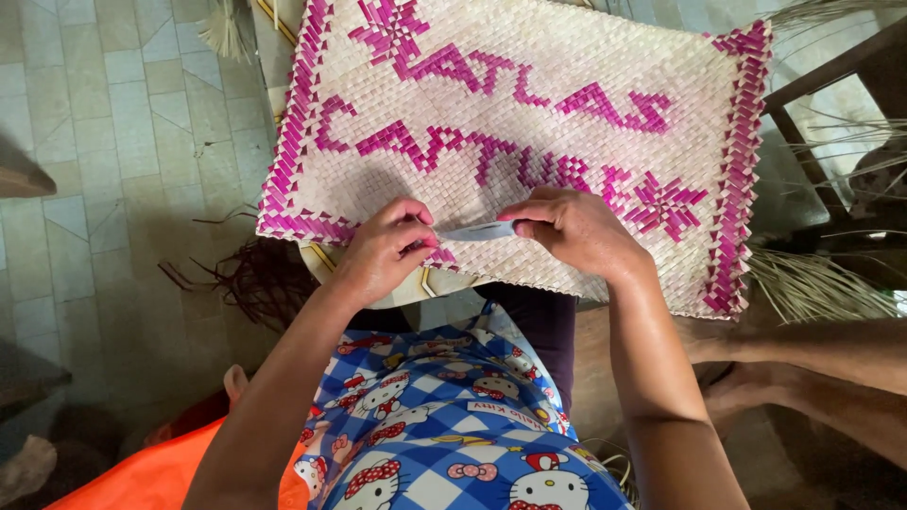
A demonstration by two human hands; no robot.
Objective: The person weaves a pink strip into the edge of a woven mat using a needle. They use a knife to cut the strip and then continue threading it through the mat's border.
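Head view: left hand (383, 250), right hand (572, 227) pinch strip (477, 230) — mat (529, 104) edge hidden.

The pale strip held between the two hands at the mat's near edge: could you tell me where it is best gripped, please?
Probably at its ends. The pale strip lies flat and level across the woven mat, thin and ribbon-like, so a pinch from above, thumb under and fingers over, suits it. The left hand pinches one end and the right hand the other, leaving the middle bare.
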